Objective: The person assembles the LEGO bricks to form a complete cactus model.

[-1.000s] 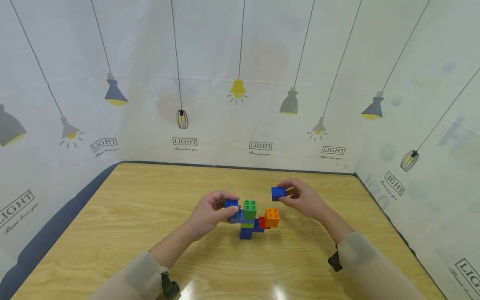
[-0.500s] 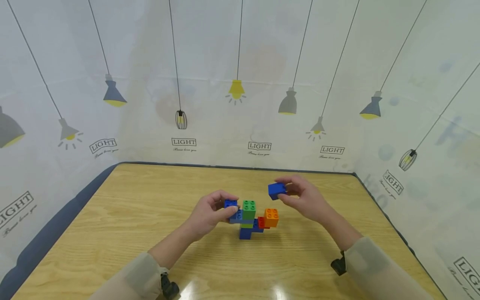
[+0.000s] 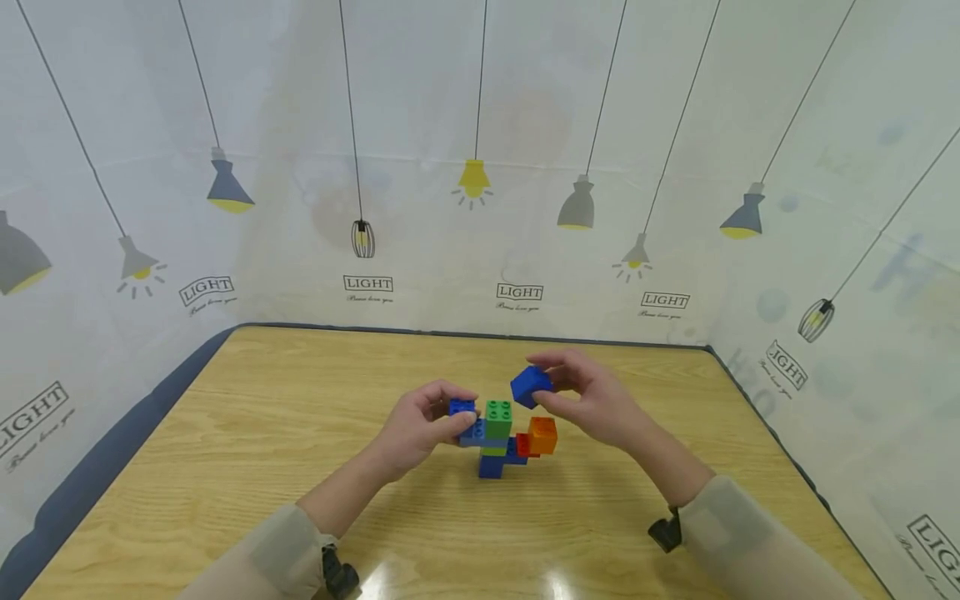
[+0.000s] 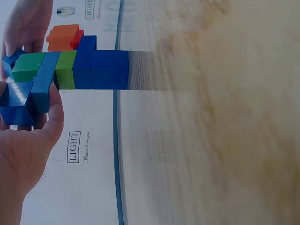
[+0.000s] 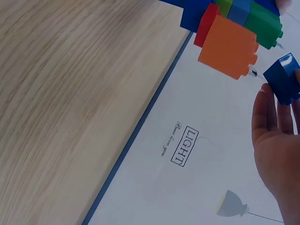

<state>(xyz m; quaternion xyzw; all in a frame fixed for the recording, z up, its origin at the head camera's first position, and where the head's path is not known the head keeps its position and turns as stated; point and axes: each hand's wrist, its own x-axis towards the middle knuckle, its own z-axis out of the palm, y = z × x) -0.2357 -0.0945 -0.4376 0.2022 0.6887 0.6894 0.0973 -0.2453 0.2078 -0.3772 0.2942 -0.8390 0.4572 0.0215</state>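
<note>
A small structure of toy building bricks stands upright on the table. Its base is a blue brick (image 3: 491, 467), with a lime brick (image 4: 67, 70), a lighter blue brick (image 4: 45, 82) and a green brick (image 3: 498, 419) stacked higher. Off to the right side sit a red brick (image 3: 522, 445) and an orange brick (image 3: 543, 436). My left hand (image 3: 412, 433) grips the structure's left end, thumb and fingers around a blue brick (image 3: 462, 407). Above the structure, my right hand (image 3: 596, 400) pinches a loose blue brick (image 3: 529, 387), tilted and apart from the rest.
The wooden table (image 3: 300, 400) extends around the structure on every side. Behind it and at both sides hangs a pale curtain (image 3: 420, 308) printed with lamps. A dark wrist-camera mount sits at each sleeve.
My right hand has moved left with the loose blue brick, toward the green brick, and the brick has tilted. My left hand and the structure have stayed in place.
</note>
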